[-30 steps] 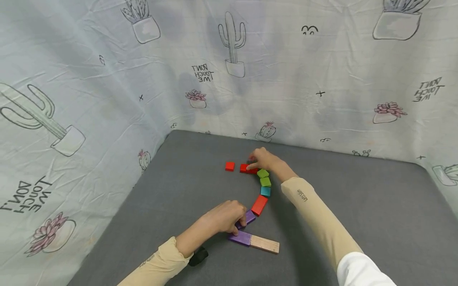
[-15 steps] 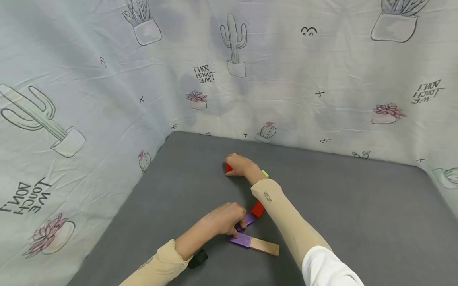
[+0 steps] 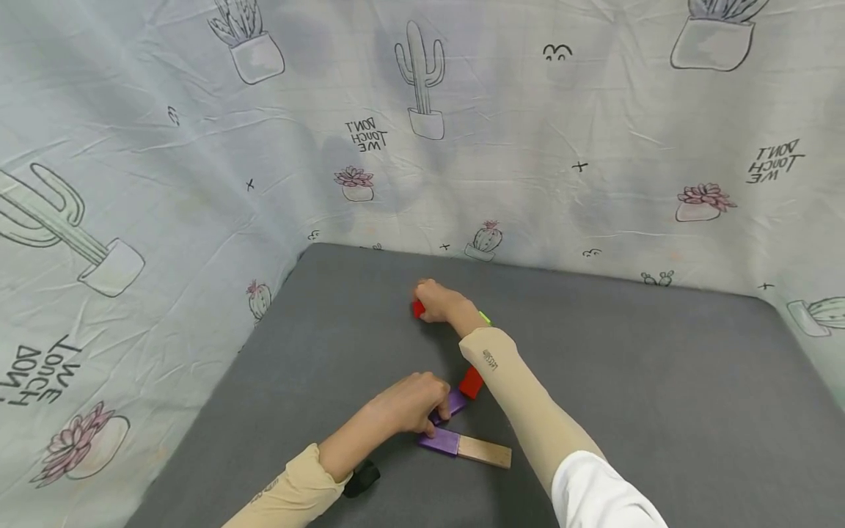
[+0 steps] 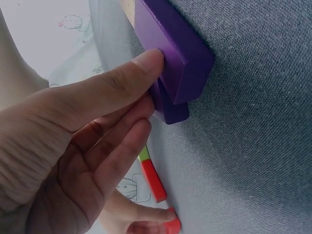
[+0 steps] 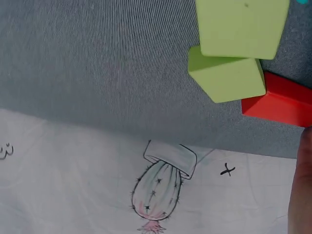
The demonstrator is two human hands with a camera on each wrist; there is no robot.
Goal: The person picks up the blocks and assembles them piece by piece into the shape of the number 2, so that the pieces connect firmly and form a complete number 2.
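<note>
At the row's near end, my left hand (image 3: 412,405) bends over two purple blocks set at an angle. The thumb lies on the nearer purple block (image 4: 168,44), and the other fingers reach the second purple block (image 4: 170,109) behind it. A plain wooden block (image 3: 485,451) continues the nearer one. Farther back, my right hand (image 3: 441,302) grips a small red block (image 3: 418,309) at the row's far end. Beside that hand, a longer red block (image 5: 275,100) meets two green blocks (image 5: 226,78). My right forearm hides part of the row.
Another red block (image 3: 472,383) stands between the purple and green stretches. A black object (image 3: 361,480) lies by the left wrist. The grey table (image 3: 634,396) is bounded by a white cloth (image 3: 515,147) printed with cacti.
My right hand has moved left from the longer red block to the small red block at the end and grips it. My left hand has stayed at the purple blocks.
</note>
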